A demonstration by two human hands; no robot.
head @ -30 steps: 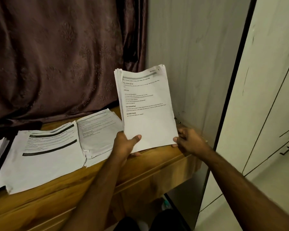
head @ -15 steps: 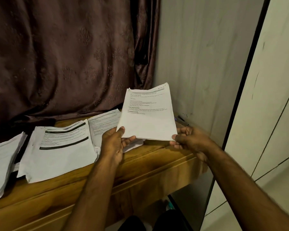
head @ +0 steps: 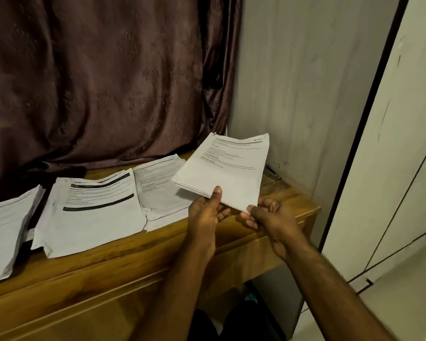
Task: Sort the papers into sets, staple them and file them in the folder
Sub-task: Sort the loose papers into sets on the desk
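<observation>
Both hands, the left hand (head: 204, 212) and the right hand (head: 268, 215), pinch the near edge of a paper set (head: 221, 173) with curled fingers above the desk (head: 133, 254).

Dim warm indoor light, soft overall blur, wide-angle bending at edges.

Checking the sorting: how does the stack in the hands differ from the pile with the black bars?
The held stack is lifted and tilted above the desk, gripped by the left hand and right hand; the barred pile lies flat, untouched. The held stack's top page lacks the barred pile's thick black bars. Both are white printed sheets.
</observation>
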